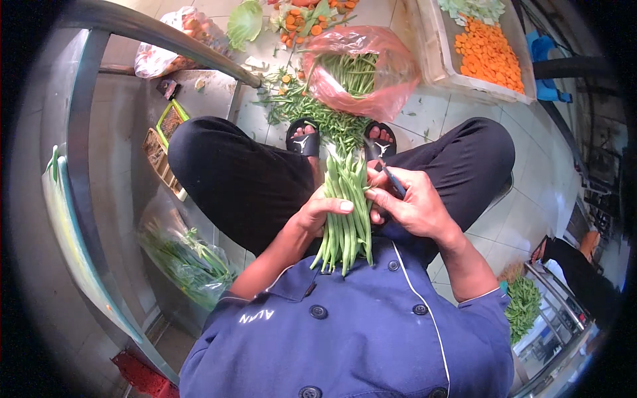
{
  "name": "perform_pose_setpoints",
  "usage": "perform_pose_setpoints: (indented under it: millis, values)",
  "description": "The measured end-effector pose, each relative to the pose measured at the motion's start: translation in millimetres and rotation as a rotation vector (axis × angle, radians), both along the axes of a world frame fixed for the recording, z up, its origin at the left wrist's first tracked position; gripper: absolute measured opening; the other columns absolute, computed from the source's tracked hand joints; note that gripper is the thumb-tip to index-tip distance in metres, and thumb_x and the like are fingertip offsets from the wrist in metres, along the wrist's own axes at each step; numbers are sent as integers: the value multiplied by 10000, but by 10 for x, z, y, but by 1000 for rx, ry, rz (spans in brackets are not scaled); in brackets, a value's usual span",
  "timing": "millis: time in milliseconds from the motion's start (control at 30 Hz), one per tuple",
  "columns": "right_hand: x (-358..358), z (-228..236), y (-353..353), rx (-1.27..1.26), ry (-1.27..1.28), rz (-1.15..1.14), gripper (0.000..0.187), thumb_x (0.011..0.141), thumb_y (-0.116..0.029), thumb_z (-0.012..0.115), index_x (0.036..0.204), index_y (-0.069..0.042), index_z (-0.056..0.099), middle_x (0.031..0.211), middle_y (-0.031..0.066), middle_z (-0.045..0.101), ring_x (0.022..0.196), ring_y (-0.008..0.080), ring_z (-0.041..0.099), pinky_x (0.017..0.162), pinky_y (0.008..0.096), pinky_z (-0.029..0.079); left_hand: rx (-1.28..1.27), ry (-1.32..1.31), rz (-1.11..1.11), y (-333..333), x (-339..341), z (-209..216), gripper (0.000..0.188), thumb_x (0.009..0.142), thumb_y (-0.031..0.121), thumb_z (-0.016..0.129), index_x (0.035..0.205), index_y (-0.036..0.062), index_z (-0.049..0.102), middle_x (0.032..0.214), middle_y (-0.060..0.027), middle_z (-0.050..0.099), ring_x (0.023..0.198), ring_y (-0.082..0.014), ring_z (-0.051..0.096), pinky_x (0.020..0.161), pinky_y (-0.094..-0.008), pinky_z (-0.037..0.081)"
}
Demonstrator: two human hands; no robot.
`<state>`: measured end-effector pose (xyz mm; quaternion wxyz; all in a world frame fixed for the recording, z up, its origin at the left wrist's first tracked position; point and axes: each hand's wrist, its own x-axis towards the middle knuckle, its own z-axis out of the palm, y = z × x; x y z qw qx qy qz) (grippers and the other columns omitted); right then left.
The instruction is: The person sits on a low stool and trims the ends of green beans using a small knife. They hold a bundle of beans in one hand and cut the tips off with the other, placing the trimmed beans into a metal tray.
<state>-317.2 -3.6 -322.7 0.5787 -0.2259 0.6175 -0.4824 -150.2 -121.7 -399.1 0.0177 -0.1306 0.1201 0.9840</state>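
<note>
Pale floor tiles [458,113] spread under you, littered with vegetable trimmings. At lower left of the frame a clear bag of greens [189,262] lies by a steel table leg [79,132]. At centre your left hand [318,213] is clenched around a bundle of green beans [346,212] standing upright over your lap. Just right, your right hand [413,202] touches the bundle and grips what looks like a small knife [393,181]. At top, a pink bag of beans [361,69]; top right, a tray of carrot slices [488,46].

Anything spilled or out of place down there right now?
Yes: loose green beans and vegetable scraps lie scattered on the floor tiles beside the pink bag, near the sandalled feet. The bundle of beans sits tidy in the left hand.
</note>
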Motion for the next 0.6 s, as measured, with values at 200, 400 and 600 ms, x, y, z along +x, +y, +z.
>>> perform_pose_setpoints:
  millis: [200,400,600]
  values:
    - [-89,158,-73,-26,36,-119,95,971,-67,654,980,27,662,729,26,650,593,81,607,561,246,502,-30,-120,-29,-18,-39,151,647,803,165,711,1366,-31,460,1095,-236,660,1011,-427,699,888,-522,593]
    - [-100,83,-106,-64,98,-25,87,973,-64,645,961,22,643,732,40,661,588,83,613,538,253,503,-105,-132,-66,-44,-51,173,617,805,144,741,1340,-17,479,1096,-230,666,1008,-388,703,898,-492,590]
    - [-105,92,-105,4,114,-18,100,956,-100,665,962,-1,647,723,28,634,628,57,569,578,273,478,-159,-131,-7,-60,-79,190,626,822,120,754,1354,12,443,1078,-191,677,962,-330,720,883,-450,598]
